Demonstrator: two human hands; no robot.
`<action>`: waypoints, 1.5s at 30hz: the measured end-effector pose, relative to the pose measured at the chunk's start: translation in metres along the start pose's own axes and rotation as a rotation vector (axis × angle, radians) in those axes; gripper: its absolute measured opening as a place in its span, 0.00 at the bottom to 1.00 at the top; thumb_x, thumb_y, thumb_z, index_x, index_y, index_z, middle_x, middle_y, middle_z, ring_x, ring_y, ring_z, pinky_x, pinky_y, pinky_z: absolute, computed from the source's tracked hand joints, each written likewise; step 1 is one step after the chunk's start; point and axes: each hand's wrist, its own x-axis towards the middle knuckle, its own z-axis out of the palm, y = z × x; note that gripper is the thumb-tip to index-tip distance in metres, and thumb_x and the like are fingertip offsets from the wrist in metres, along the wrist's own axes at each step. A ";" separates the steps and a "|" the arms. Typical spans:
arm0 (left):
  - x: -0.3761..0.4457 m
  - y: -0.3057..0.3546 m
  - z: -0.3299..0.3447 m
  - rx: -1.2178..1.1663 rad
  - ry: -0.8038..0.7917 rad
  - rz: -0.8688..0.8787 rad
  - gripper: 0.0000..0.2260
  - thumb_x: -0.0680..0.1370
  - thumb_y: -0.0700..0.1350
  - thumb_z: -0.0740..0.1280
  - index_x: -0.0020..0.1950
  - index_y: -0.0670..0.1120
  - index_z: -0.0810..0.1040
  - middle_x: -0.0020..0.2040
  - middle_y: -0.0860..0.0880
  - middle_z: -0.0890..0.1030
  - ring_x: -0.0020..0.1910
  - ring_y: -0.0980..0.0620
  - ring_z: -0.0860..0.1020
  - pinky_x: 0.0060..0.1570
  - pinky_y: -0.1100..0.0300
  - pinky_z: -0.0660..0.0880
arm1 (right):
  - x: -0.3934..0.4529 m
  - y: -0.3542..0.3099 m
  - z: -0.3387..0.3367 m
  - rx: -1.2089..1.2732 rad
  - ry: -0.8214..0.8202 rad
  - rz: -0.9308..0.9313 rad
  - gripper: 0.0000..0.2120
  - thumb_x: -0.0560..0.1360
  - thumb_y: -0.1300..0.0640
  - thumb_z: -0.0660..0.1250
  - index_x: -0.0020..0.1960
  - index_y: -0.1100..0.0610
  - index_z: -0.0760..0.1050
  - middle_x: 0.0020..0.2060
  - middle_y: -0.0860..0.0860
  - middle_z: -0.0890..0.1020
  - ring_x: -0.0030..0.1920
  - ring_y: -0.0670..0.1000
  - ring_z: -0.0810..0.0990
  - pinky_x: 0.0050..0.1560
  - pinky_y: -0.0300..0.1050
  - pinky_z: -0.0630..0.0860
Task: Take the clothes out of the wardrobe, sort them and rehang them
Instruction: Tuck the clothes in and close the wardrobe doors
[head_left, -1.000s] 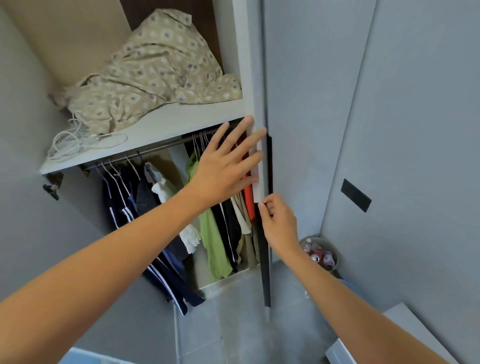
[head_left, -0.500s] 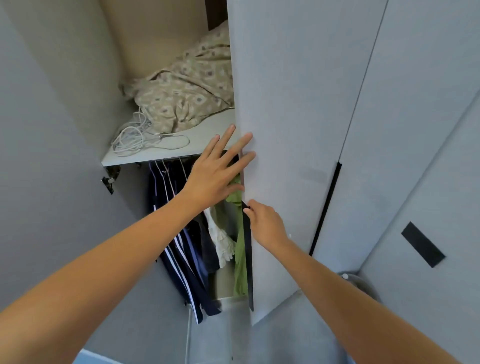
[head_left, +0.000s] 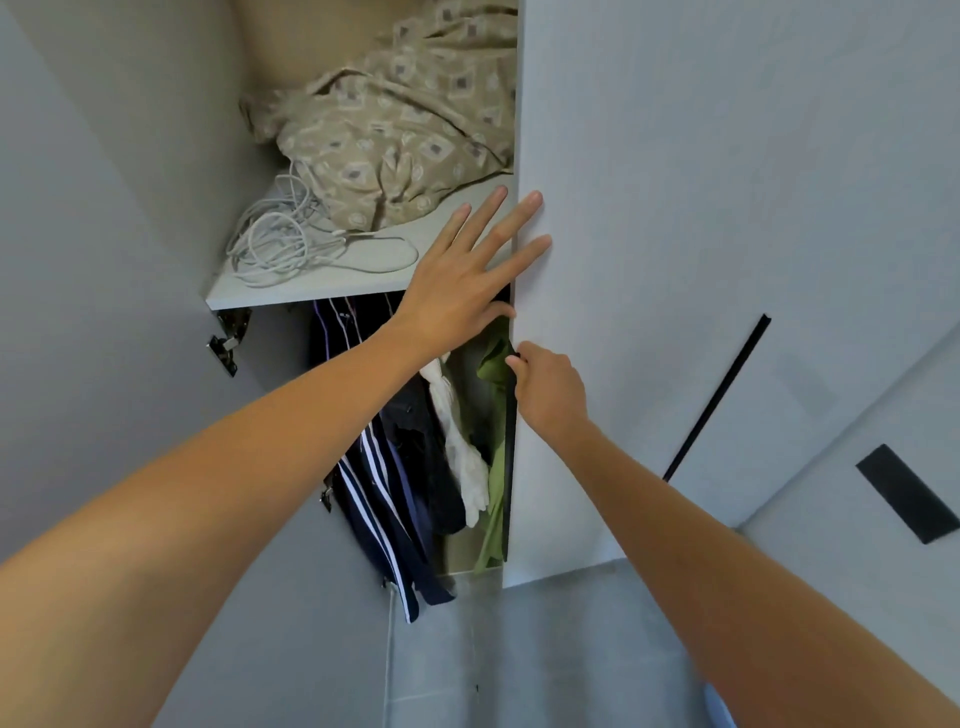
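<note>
At the bottom of the view, two bare forearms reach up from the lower corners over a grey tiled floor (head_left: 545, 665). The right hand (head_left: 550, 389) is curled at the edge of the grey wardrobe door (head_left: 675, 260), its fingertips pinching the dark strip (head_left: 510, 441) that runs down that edge. Just above it, the left hand (head_left: 457, 291) is spread wide with straight fingers; two fingertips lie flat on the front of the door and the thumb touches its edge. Behind the hands, in the gap left of the door, the clothes hang inside the wardrobe: a dark garment with white stripes (head_left: 384, 514) on the left, a white garment (head_left: 462, 452) in the middle and a green garment (head_left: 496, 467) next to the door edge. Above them is a white shelf (head_left: 311, 291), which carries a tangle of white cable (head_left: 280, 239) and, further back, a crumpled beige patterned cloth (head_left: 395, 135). A metal hinge (head_left: 226, 348) sits on the left wall just under the shelf. To the right, another grey door has a dark rectangle (head_left: 906, 493) on it.
</note>
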 end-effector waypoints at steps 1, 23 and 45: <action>0.001 -0.003 0.003 -0.007 0.001 -0.003 0.44 0.73 0.55 0.79 0.85 0.51 0.61 0.85 0.41 0.55 0.84 0.35 0.53 0.81 0.38 0.55 | 0.004 -0.001 0.002 0.000 0.009 0.006 0.13 0.88 0.49 0.56 0.48 0.54 0.71 0.39 0.52 0.79 0.39 0.54 0.80 0.42 0.50 0.78; 0.003 0.003 0.022 0.046 -0.057 -0.171 0.42 0.76 0.47 0.76 0.85 0.52 0.57 0.85 0.42 0.56 0.84 0.38 0.54 0.81 0.41 0.56 | 0.016 0.032 0.023 0.204 -0.051 -0.073 0.07 0.85 0.53 0.61 0.59 0.53 0.75 0.51 0.49 0.82 0.51 0.50 0.81 0.53 0.51 0.80; -0.364 0.212 0.052 -0.263 -0.564 -1.172 0.28 0.84 0.58 0.64 0.81 0.51 0.64 0.73 0.51 0.71 0.67 0.46 0.74 0.58 0.46 0.80 | -0.153 0.139 0.216 0.185 -0.559 -0.237 0.21 0.83 0.52 0.66 0.74 0.50 0.68 0.67 0.48 0.74 0.67 0.54 0.75 0.61 0.56 0.78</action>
